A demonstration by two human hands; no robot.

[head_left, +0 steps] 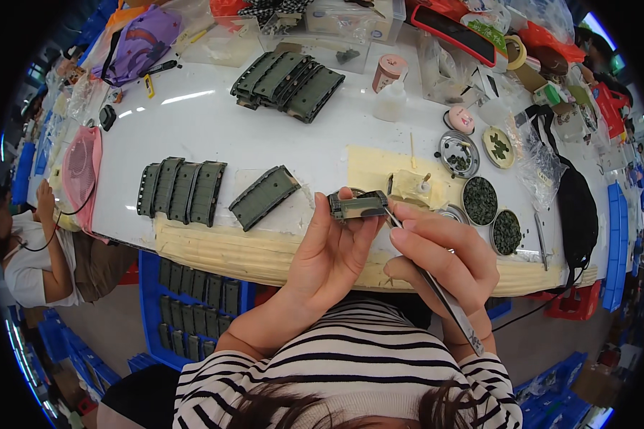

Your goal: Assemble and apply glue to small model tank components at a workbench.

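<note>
My left hand (325, 254) is closed around a small dark green camouflage plastic part (361, 207), held up over the table's near edge. In my right hand (451, 250) I grip metal tweezers (440, 293), their tip at the part's right end. Whether the tip pinches anything is too small to tell. One ribbed green panel (265, 197) lies just left of my hands, and several similar panels (182, 189) overlap further left. To the right stand a round tin of small dark green pieces (480, 201) and a smaller tin (506, 232) of the same.
A stack of green panels (286, 84) lies at the back. Beyond the tins are a metal dish (459, 151), a white bottle (391, 101) and a red-edged phone (453, 36). A black strapped cloth item (578, 214) hangs at right. Below left, a blue crate (147, 307) holds panels; another person sits far left.
</note>
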